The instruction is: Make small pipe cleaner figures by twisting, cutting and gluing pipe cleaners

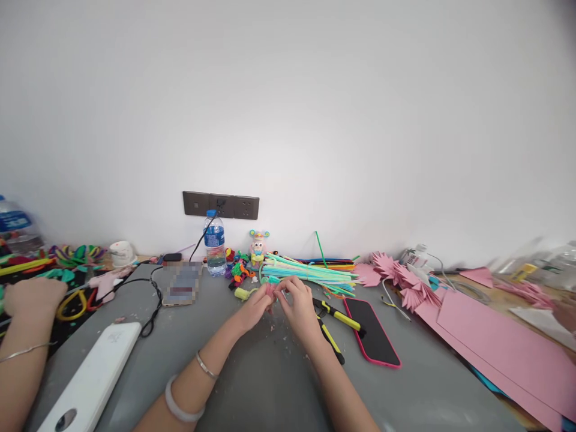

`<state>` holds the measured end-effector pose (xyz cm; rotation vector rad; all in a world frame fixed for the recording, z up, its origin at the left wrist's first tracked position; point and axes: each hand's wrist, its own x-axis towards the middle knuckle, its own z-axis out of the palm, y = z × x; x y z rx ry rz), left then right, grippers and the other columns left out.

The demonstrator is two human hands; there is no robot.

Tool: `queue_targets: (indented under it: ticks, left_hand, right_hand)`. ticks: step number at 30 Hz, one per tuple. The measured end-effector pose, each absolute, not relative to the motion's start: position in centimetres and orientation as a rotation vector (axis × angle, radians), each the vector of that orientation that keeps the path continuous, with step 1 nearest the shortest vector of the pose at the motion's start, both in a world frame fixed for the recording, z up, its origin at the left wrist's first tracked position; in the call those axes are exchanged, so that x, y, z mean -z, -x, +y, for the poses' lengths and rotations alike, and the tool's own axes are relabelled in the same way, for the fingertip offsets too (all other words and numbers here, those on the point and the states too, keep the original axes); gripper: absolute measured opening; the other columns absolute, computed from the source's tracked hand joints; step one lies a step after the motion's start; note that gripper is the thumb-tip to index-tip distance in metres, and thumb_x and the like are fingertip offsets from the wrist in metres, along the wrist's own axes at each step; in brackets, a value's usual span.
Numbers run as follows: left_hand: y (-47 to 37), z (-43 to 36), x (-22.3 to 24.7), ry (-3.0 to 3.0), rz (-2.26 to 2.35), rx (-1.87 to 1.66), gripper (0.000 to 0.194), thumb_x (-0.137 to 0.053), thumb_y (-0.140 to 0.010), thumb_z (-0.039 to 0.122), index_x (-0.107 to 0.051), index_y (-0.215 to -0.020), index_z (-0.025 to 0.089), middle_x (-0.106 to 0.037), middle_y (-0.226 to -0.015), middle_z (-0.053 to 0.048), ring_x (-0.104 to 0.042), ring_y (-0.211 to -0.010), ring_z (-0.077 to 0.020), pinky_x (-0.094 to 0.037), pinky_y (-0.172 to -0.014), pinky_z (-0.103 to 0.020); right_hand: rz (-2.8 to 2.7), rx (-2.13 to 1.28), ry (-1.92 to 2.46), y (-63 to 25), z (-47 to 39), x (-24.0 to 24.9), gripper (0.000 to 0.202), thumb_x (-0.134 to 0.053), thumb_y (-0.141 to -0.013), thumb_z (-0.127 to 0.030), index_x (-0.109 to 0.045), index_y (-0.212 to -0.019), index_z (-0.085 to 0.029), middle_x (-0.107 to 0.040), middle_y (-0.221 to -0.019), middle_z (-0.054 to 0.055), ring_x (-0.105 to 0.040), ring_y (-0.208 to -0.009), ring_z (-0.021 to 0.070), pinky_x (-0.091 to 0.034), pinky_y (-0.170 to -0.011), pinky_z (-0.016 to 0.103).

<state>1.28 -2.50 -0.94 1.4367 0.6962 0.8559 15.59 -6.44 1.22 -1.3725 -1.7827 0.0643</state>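
Observation:
Near the middle of the grey table [270,384], my left hand [256,307] pinches a small pink piece [270,290]. Close against it, my right hand [297,305] has its thumb and fingers pressed together at the same piece, whose shape is mostly hidden by the fingers. Just behind my hands lies a bundle of pale green and blue pipe cleaners [310,271]. A light yellow-green piece [242,294] rests left of my fingers. Pliers with yellow and black handles [344,318] lie to the right of my right hand.
A phone with a pink edge [372,331] and pink sheets [504,348] are at the right. A water bottle [215,245] and a small figurine [258,247] stand behind. A white long object [94,375], cables [155,300] and another person's arm [27,336] are at the left.

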Motion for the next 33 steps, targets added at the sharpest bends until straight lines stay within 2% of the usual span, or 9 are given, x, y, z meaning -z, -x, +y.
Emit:
queue_targets:
  ticks: [5,8,10,12,14,16,19,26,33]
  left_hand:
    - [-1.3,-2.1,0.9,-1.425,0.700,-0.871,0.016,-0.052,-0.078,0.034,-0.048,-0.083,0.019,-0.036,-0.066,0.006,-0.036,-0.059,-0.0112,-0.044,-0.067,-0.029]
    - [-1.5,-1.5,1.5,-1.408,0.690,-0.882,0.028,-0.049,-0.082,0.047,-0.045,-0.080,0.019,-0.034,-0.062,0.007,-0.029,-0.053,-0.0092,-0.044,-0.061,-0.028]
    - [-1.6,-1.2,1.9,-1.407,0.693,-0.895,0.039,-0.043,-0.085,0.058,-0.042,-0.077,0.020,-0.033,-0.060,0.008,-0.026,-0.050,-0.0087,-0.044,-0.059,-0.027]
    - [-1.6,-1.1,2.1,-1.410,0.701,-0.913,0.046,-0.041,-0.084,0.065,-0.040,-0.075,0.020,-0.033,-0.060,0.008,-0.027,-0.050,-0.0087,-0.043,-0.059,-0.027]
    - [-1.5,-1.3,2.0,-1.416,0.713,-0.931,0.048,-0.043,-0.083,0.068,-0.041,-0.075,0.020,-0.035,-0.062,0.007,-0.030,-0.052,-0.0091,-0.043,-0.060,-0.027]
    - [-1.3,-1.5,1.9,-1.418,0.740,-0.946,0.048,-0.046,-0.082,0.068,-0.046,-0.081,0.020,-0.037,-0.064,0.006,-0.033,-0.055,-0.0103,-0.042,-0.061,-0.027]
    - [-1.1,-1.7,1.7,-1.442,0.797,-0.970,0.051,-0.048,-0.082,0.067,-0.054,-0.099,0.019,-0.041,-0.066,0.004,-0.038,-0.058,-0.0137,-0.040,-0.060,-0.028]
    - [-0.5,-1.8,0.7,-1.737,0.869,-0.977,0.047,-0.039,-0.092,0.056,-0.057,-0.115,0.019,-0.048,-0.070,0.000,-0.045,-0.064,-0.0168,-0.037,-0.060,-0.027]
    - [-1.1,-2.0,0.6,-1.734,0.755,-0.872,0.038,-0.035,-0.095,0.052,-0.054,-0.100,0.019,-0.045,-0.068,0.002,-0.044,-0.060,-0.0142,-0.039,-0.059,-0.025]
  right_hand:
    - [-1.582,-0.039,1.509,-18.4,-5.9,-0.8,0.018,-0.049,-0.090,-0.029,-0.054,-0.074,-0.021,-0.059,-0.077,0.002,-0.055,-0.073,0.0188,-0.040,-0.072,0.031]
    - [-1.555,0.194,1.764,-20.2,-5.4,-0.1,0.021,-0.049,-0.090,-0.028,-0.059,-0.074,-0.020,-0.059,-0.085,0.007,-0.053,-0.084,0.0246,-0.040,-0.077,0.038]
    - [-1.547,0.273,1.868,-21.0,-5.0,0.2,0.019,-0.047,-0.086,-0.018,-0.066,-0.089,-0.021,-0.058,-0.106,0.012,-0.051,-0.098,0.0299,-0.040,-0.081,0.044]
    - [-1.543,0.251,1.859,-21.3,-4.6,0.3,0.040,-0.044,-0.082,-0.009,-0.065,-0.112,-0.025,-0.053,-0.122,0.014,-0.049,-0.108,0.0325,-0.039,-0.086,0.048]
    - [-1.599,0.120,1.700,-21.0,-4.1,-0.1,0.051,-0.040,-0.083,-0.008,-0.058,-0.126,-0.028,-0.054,-0.124,0.013,-0.050,-0.109,0.0305,-0.040,-0.090,0.047]
    - [-1.696,-0.129,1.431,-20.2,-3.7,-0.8,0.045,-0.039,-0.089,-0.017,-0.056,-0.129,-0.027,-0.062,-0.111,0.010,-0.056,-0.103,0.0264,-0.043,-0.090,0.043]
    - [-1.777,-0.513,1.121,-18.5,-3.2,-1.5,0.034,-0.042,-0.095,-0.034,-0.064,-0.118,-0.025,-0.068,-0.095,0.007,-0.061,-0.091,0.0225,-0.048,-0.082,0.036]
    - [-1.531,-0.925,0.922,-16.8,-1.8,0.6,0.030,-0.063,-0.082,-0.050,-0.071,-0.092,-0.022,-0.066,-0.088,0.004,-0.059,-0.079,0.0190,-0.046,-0.072,0.031]
    - [-1.247,-1.036,0.942,-17.7,-1.3,2.6,0.040,-0.055,-0.084,-0.057,-0.058,-0.068,-0.021,-0.060,-0.071,0.001,-0.054,-0.067,0.0163,-0.043,-0.062,0.027]
